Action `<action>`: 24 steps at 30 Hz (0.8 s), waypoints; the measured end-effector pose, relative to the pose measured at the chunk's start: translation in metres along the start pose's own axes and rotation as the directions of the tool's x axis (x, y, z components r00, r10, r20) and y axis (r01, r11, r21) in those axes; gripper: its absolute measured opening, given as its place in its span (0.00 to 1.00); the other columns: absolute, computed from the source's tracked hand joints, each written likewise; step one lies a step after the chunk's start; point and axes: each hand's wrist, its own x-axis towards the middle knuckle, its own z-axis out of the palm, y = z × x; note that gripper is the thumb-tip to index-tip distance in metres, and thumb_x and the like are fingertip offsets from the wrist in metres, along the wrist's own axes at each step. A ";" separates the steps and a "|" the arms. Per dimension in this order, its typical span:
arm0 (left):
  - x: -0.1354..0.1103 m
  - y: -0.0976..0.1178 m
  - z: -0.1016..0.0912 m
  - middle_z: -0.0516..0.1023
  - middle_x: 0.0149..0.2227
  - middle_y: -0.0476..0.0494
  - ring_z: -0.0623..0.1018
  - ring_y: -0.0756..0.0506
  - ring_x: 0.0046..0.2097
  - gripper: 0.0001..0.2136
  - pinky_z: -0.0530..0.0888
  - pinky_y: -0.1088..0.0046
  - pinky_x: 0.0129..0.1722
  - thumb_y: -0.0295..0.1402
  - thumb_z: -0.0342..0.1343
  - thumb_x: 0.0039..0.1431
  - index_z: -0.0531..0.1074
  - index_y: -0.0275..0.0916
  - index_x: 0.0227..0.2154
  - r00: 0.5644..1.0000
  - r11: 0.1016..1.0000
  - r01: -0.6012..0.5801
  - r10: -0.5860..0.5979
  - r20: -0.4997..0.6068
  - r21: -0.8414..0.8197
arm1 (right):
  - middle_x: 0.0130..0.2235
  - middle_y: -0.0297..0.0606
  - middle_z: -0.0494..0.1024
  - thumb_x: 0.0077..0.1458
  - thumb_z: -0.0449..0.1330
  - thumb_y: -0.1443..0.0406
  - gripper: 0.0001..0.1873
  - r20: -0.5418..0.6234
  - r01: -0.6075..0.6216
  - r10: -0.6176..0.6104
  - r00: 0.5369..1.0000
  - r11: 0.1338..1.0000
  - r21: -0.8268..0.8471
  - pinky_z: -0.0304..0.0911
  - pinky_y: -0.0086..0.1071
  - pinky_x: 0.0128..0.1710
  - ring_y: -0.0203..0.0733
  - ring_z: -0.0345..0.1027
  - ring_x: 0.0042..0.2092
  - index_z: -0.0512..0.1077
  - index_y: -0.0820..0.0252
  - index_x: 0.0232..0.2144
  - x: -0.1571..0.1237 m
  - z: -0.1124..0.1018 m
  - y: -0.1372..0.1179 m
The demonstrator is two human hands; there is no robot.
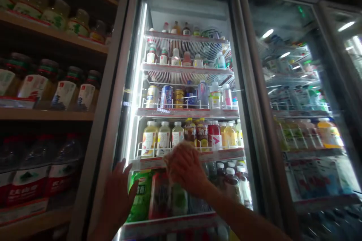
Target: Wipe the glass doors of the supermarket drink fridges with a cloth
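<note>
A glass-door drinks fridge (185, 11) stands in front of me, its lit shelves full of bottles and cans. My right hand (186, 165) is pressed over a pale cloth (174, 154), at the height of the shelf edge below the tea bottles. The cloth seems to lie on the glass, and only its edges show past the fingers. My left hand (118, 192) is raised with fingers spread near the door's left edge, holding nothing. Whether it touches the door I cannot tell. Behind my hands are green packs (141, 196) and a row of tea bottles (164, 137).
On the left, wooden shelves (51, 115) carry jars, juice bottles and large red-labelled water bottles (31, 173). A metal door frame (254, 113) separates this door from a second glass door (302, 101) on the right, with more drinks behind it and reflections across it.
</note>
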 end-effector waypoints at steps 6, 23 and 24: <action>0.027 0.058 0.021 0.49 0.64 0.37 0.51 0.38 0.64 0.27 0.55 0.54 0.60 0.36 0.44 0.60 0.45 0.41 0.61 0.993 0.990 -0.112 0.109 -0.035 -0.089 | 0.61 0.41 0.57 0.56 0.51 0.61 0.24 -0.029 -0.192 0.190 0.981 0.979 -0.065 0.33 0.55 0.60 0.49 0.39 0.65 0.61 0.54 0.56 -0.031 -0.020 0.039; 0.049 0.166 0.053 0.59 0.60 0.35 0.50 0.42 0.65 0.22 0.47 0.58 0.63 0.33 0.46 0.58 0.57 0.37 0.55 0.959 0.945 -0.283 0.278 -0.054 -0.166 | 0.62 0.47 0.55 0.56 0.49 0.66 0.29 -0.113 -0.459 0.447 0.888 0.838 -0.293 0.47 0.56 0.56 0.55 0.42 0.64 0.52 0.57 0.61 -0.167 -0.050 0.092; 0.048 0.169 0.054 0.60 0.60 0.35 0.49 0.42 0.65 0.21 0.46 0.58 0.63 0.32 0.46 0.58 0.58 0.37 0.55 0.957 0.943 -0.290 0.286 -0.048 -0.164 | 0.62 0.47 0.55 0.56 0.48 0.65 0.29 -0.104 -0.462 0.452 0.886 0.837 -0.293 0.48 0.55 0.56 0.54 0.43 0.63 0.52 0.56 0.61 -0.167 -0.054 0.096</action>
